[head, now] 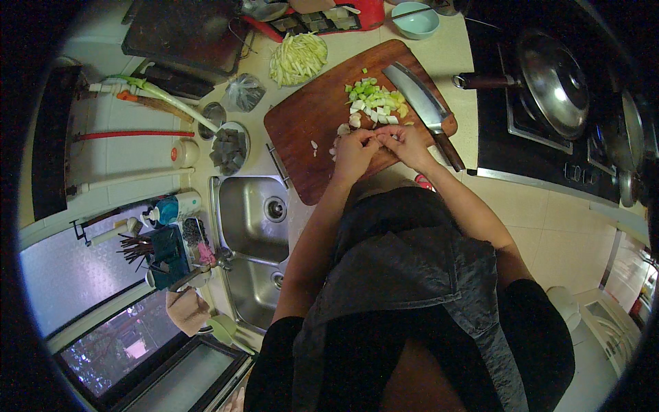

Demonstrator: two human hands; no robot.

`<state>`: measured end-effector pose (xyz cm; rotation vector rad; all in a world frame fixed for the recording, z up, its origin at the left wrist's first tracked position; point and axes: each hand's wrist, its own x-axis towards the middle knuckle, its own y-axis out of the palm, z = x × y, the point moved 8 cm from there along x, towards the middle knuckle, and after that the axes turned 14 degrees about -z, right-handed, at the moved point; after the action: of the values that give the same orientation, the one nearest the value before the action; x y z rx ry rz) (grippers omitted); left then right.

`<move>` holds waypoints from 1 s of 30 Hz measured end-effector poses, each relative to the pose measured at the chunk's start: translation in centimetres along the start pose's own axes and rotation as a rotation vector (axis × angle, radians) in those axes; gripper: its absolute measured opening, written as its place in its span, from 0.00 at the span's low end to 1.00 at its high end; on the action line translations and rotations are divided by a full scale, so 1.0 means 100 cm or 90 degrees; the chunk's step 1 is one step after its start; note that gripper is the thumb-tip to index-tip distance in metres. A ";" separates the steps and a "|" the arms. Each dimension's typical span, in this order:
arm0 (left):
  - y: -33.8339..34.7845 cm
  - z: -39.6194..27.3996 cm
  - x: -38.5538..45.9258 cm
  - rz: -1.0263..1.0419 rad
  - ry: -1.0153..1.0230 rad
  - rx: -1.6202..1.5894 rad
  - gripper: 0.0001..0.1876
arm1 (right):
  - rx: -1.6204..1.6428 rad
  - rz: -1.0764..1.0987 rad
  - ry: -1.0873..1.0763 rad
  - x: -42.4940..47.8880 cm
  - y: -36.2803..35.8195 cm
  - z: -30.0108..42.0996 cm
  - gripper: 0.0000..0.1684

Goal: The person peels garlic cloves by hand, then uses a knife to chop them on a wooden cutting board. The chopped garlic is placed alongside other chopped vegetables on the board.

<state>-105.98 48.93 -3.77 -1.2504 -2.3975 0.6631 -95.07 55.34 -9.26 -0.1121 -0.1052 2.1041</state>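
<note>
My left hand (354, 157) and my right hand (409, 148) meet fingertip to fingertip over the near edge of a wooden cutting board (304, 123). Pinched between them is a small pale piece, apparently a garlic clove, mostly covered by the fingers. Unpeeled garlic cloves (354, 121) lie just beyond my left hand, and bits of garlic skin (314, 149) to its left. Chopped scallion (368, 92) is heaped farther up the board, with yellow slices, perhaps ginger (401, 105), at its right. A cleaver (414, 90) rests on the right side, its wooden handle (449, 150) jutting past the edge.
Shredded pale-green vegetable (297, 57) fills a plate behind the board. Left are a bowl of grey cubes (229, 149), a whole scallion (170, 102) and a double sink (252, 216). A lidded wok (553, 85) sits on the stove at right; a turquoise bowl (418, 23) stands at the back.
</note>
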 end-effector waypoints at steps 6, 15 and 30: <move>0.001 0.008 -0.001 -0.019 -0.037 -0.043 0.09 | 0.108 0.025 0.152 -0.004 0.004 -0.006 0.13; 0.007 0.033 -0.005 0.016 -0.190 -0.181 0.11 | 0.355 -0.004 0.416 -0.020 0.008 -0.013 0.14; -0.024 0.058 -0.012 -0.091 -0.267 -0.202 0.10 | 0.193 0.025 0.331 -0.023 -0.004 -0.018 0.20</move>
<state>-109.89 45.31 -7.32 -1.1245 -3.0023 0.5605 -93.34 53.65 -10.95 -0.4727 0.5269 2.0376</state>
